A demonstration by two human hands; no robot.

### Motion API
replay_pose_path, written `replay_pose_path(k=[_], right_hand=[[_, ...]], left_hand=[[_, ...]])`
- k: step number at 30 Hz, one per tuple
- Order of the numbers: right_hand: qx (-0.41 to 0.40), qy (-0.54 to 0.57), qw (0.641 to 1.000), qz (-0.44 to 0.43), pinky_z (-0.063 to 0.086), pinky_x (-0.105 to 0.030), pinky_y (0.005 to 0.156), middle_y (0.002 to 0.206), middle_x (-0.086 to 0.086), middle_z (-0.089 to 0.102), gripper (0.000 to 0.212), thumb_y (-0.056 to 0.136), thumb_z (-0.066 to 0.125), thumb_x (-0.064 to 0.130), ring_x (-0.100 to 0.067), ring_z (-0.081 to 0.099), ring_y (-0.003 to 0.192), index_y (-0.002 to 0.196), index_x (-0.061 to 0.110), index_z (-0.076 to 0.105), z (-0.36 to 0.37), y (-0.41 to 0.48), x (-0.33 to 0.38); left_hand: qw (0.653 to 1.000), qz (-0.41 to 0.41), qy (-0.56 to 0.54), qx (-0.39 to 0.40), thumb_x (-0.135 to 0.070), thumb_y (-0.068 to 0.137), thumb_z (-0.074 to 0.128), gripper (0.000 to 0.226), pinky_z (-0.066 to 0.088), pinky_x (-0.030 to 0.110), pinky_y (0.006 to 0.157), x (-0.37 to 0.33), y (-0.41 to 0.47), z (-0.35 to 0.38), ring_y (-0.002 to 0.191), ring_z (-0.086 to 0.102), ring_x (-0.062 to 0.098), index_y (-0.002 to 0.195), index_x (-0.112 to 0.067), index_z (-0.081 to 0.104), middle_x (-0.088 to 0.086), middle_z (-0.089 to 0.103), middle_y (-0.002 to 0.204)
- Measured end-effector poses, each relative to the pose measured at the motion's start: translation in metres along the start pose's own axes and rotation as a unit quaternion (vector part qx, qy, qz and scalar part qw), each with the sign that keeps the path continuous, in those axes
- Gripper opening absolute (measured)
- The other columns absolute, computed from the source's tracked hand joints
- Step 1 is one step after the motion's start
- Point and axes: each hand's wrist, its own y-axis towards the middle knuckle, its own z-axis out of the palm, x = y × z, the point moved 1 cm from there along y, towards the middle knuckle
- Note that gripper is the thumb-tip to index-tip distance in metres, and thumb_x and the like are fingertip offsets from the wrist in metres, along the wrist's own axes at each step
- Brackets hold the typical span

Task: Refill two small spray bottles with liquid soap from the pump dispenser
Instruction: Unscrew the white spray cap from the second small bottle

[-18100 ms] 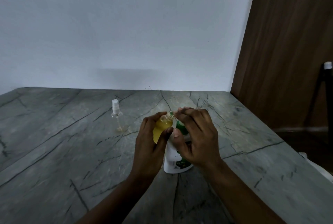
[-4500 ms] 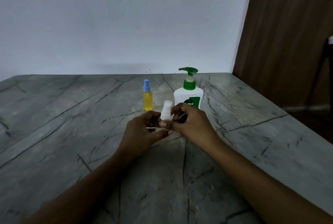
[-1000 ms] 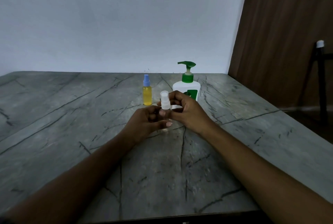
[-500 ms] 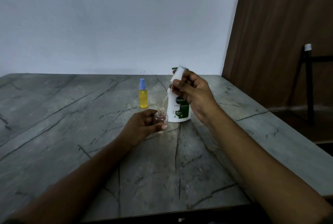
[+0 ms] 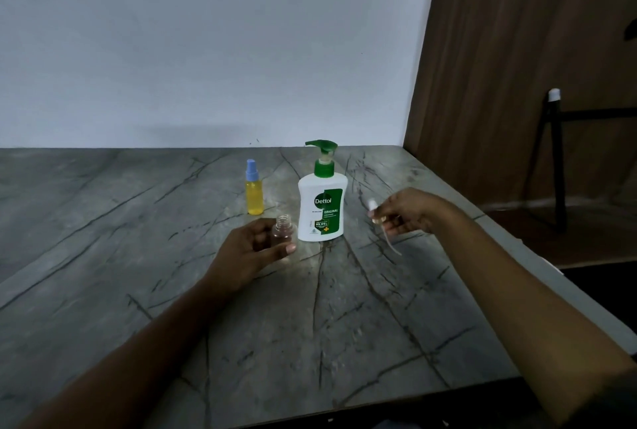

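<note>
Head view: my left hand [image 5: 255,249] grips a clear uncapped bottle [image 5: 284,230], upright on the veined grey stone table [image 5: 138,256]. Just right of that grip stands the white pump dispenser [image 5: 322,208]; beyond the grip, a yellow-filled spray bottle [image 5: 255,194] with a blue cap. My right hand [image 5: 406,211] pinches the white spray cap [image 5: 371,204], thin tube dangling, short of the table's right edge. White wall [image 5: 206,49] behind.

The worktop [image 5: 103,221] is grey-green stone crossed by thin dark veins. The pump dispenser [image 5: 322,208] has a white body, a green pump and a green label with white lettering. The filled spray bottle [image 5: 254,194] shows yellow liquid under a light blue cap. The clear bottle [image 5: 283,232] in my left hand [image 5: 251,249] has a faint pinkish tint. The spray head [image 5: 371,204] in my right hand [image 5: 406,211] is white, blurred. The wall [image 5: 206,49] is pale bluish white; the panel [image 5: 517,49] beside it is brown wood grain.
</note>
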Motion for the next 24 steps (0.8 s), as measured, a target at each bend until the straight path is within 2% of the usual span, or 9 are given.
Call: replay_pose_path(k=[2, 5, 7, 11, 15, 18, 22, 24], right_hand=[[-0.018, -0.014, 1.000, 0.018, 0.051, -0.021, 0.047, 0.068, -0.009, 0.056, 0.011, 0.085, 0.068, 0.005, -0.014, 0.052, 0.057, 0.083, 0.000, 0.059, 0.001, 0.011, -0.008], [-0.029, -0.062, 0.997, 0.046, 0.047, -0.018, 0.043, 0.065, -0.007, 0.050, 0.020, 0.087, 0.067, 0.004, -0.011, 0.046, 0.055, 0.071, 0.003, 0.054, 0.005, 0.023, -0.014], [-0.031, -0.096, 0.993, 0.059, 0.043, -0.017, 0.042, 0.063, -0.006, 0.047, 0.027, 0.088, 0.066, 0.006, -0.010, 0.043, 0.054, 0.066, 0.006, 0.050, 0.008, 0.027, -0.017], [-0.067, -0.102, 0.992, 0.044, 0.045, -0.022, 0.045, 0.064, -0.010, 0.050, 0.027, 0.081, 0.075, 0.010, -0.014, 0.047, 0.054, 0.073, 0.004, 0.050, 0.009, 0.034, -0.021], [-0.051, -0.090, 0.994, 0.035, 0.043, -0.025, 0.053, 0.062, -0.009, 0.049, 0.031, 0.080, 0.077, 0.015, -0.014, 0.045, 0.054, 0.068, 0.004, 0.051, 0.007, 0.036, -0.022], [-0.046, -0.088, 0.994, 0.037, 0.045, -0.026, 0.055, 0.063, -0.010, 0.050, 0.034, 0.081, 0.076, 0.023, -0.015, 0.046, 0.056, 0.065, 0.005, 0.052, 0.004, 0.036, -0.022], [-0.050, -0.069, 0.996, 0.033, 0.044, -0.027, 0.054, 0.064, -0.011, 0.050, 0.034, 0.086, 0.070, 0.028, -0.016, 0.047, 0.055, 0.069, 0.005, 0.052, 0.000, 0.032, -0.023], [-0.053, -0.057, 0.996, 0.032, 0.044, -0.027, 0.052, 0.067, -0.011, 0.049, 0.032, 0.087, 0.070, 0.029, -0.017, 0.047, 0.057, 0.079, 0.003, 0.053, -0.003, 0.031, -0.024]], left_hand=[[1.000, -0.001, -0.010, -0.001, -0.029, 0.064, 0.075, 0.051, 0.049, 0.019, 0.084, 0.001, 0.000, 0.000, 0.093, 0.068, 0.007, 0.112, -0.016, 0.064, -0.007, 0.073, 0.098], [1.000, 0.002, -0.016, -0.007, -0.023, 0.067, 0.076, 0.045, 0.049, 0.012, 0.077, 0.002, 0.001, 0.001, 0.092, 0.068, 0.007, 0.110, -0.017, 0.064, -0.006, 0.073, 0.097], [1.000, 0.004, -0.015, -0.009, -0.021, 0.068, 0.076, 0.043, 0.050, 0.012, 0.078, 0.003, 0.001, 0.001, 0.091, 0.068, 0.007, 0.110, -0.017, 0.064, -0.005, 0.073, 0.097], [1.000, 0.004, -0.016, -0.011, -0.028, 0.063, 0.075, 0.052, 0.050, 0.016, 0.083, 0.004, 0.002, 0.000, 0.092, 0.068, 0.008, 0.111, -0.014, 0.064, -0.004, 0.073, 0.098], [1.000, -0.006, -0.026, -0.016, -0.035, 0.061, 0.084, 0.055, 0.050, 0.024, 0.085, 0.005, 0.001, 0.000, 0.091, 0.068, 0.009, 0.108, -0.015, 0.065, -0.003, 0.073, 0.098], [0.999, -0.011, -0.028, -0.013, -0.047, 0.053, 0.079, 0.063, 0.050, 0.017, 0.079, 0.005, 0.001, -0.001, 0.091, 0.068, 0.008, 0.107, -0.019, 0.065, -0.006, 0.073, 0.097], [0.999, -0.019, -0.020, -0.021, -0.035, 0.061, 0.081, 0.051, 0.049, 0.024, 0.084, 0.003, 0.002, 0.001, 0.091, 0.068, 0.008, 0.106, -0.020, 0.066, -0.007, 0.073, 0.097], [0.999, -0.024, -0.018, -0.020, -0.036, 0.060, 0.084, 0.052, 0.048, 0.029, 0.088, 0.004, 0.002, -0.001, 0.093, 0.068, 0.010, 0.107, -0.020, 0.066, -0.005, 0.073, 0.098]])
